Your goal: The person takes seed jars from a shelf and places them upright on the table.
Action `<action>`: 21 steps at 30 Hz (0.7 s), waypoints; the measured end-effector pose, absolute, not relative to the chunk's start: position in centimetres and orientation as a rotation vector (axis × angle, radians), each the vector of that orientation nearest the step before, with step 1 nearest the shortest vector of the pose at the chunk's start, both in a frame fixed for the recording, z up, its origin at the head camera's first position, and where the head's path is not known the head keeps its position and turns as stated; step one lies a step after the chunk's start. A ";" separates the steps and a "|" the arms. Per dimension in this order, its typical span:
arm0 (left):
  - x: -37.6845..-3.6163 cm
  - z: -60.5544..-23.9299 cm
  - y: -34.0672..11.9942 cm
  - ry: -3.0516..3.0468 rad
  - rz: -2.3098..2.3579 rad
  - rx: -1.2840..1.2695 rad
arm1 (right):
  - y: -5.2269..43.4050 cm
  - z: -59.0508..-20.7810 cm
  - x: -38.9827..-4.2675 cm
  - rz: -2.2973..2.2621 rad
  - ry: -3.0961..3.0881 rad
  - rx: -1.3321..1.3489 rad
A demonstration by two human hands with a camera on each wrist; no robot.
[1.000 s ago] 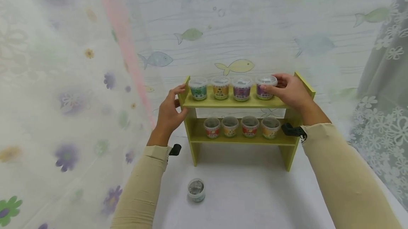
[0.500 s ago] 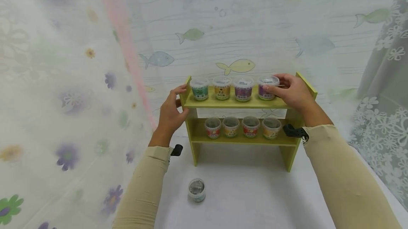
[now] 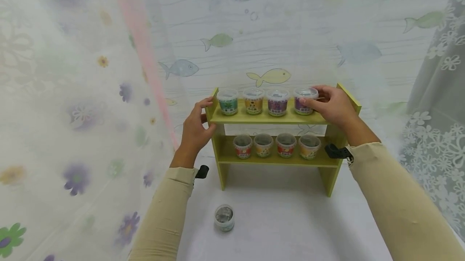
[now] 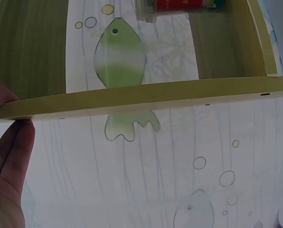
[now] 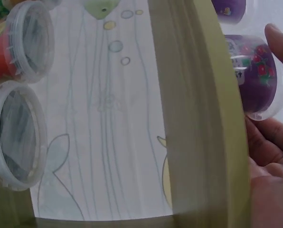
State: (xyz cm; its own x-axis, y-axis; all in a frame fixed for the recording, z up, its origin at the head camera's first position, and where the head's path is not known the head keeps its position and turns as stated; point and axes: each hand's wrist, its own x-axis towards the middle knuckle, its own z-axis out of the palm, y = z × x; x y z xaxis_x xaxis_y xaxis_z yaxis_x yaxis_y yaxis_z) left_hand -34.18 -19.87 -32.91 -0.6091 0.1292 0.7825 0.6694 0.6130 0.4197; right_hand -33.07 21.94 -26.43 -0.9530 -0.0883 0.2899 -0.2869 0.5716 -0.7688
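Note:
A green two-tier wooden shelf [image 3: 269, 118] stands on the white table. Its top board carries a teal cup [image 3: 228, 102], an orange cup [image 3: 253, 101] and two purple cups. My right hand [image 3: 319, 99] grips the rightmost purple cup [image 3: 303, 101], which stands on the board; in the right wrist view my fingers [image 5: 279, 42] curl round that purple cup [image 5: 255, 80]. My left hand [image 3: 203, 117] holds the shelf's left end, and in the left wrist view my fingers [image 4: 11, 142] pinch the board's edge [image 4: 155, 95].
Several lidded cups stand in a row on the lower board [image 3: 276, 159]. A loose lidded cup [image 3: 224, 217] sits on the table in front of the shelf. Sheer flowered curtains [image 3: 72, 111] hang to the left and right, and a fish-patterned backdrop [image 3: 269, 76] behind.

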 end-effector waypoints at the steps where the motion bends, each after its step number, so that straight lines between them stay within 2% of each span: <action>1: -34.2 -32.9 -19.8 -2.106 -0.941 -0.621 | 21.9 -26.4 -33.0 1.307 -2.591 0.312; 21: -33.9 -32.7 -19.7 -2.130 -0.959 -0.605 | 21.9 -25.9 -30.8 1.294 -2.612 0.340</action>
